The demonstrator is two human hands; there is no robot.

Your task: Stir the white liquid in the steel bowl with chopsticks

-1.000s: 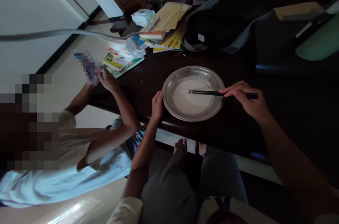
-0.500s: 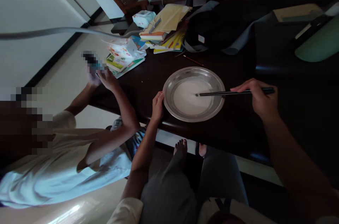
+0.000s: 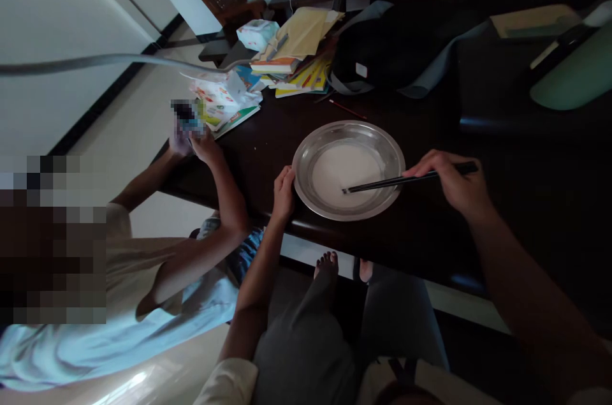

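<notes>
A round metal basin [image 3: 306, 196] stands on the dark table close to its front edge. In it lies a whitish liquid [image 3: 351, 166]. My left hand [image 3: 284, 193] grips the basin's left rim, fingers closed on the edge. My right hand [image 3: 456, 182], to the right of the basin, is closed around a pair of dark chopsticks [image 3: 382, 184]. Their tips dip into the liquid, a little toward the near side of the middle. The thumb side of my left hand is partly hidden by the rim.
At left sits another person [image 3: 191, 271] holding a phone-like device. Beyond the basin are a stack of books and papers [image 3: 299, 60], tissue packs [image 3: 258, 34], a black bag [image 3: 382, 54] and a thin red stick [image 3: 348, 109]. A green object [image 3: 574, 83] lies at the far right.
My right hand has shifted left and slightly nearer; the chopstick tips have moved toward the near left of the liquid. The other person's hands have moved right. My left hand stays on the rim.
</notes>
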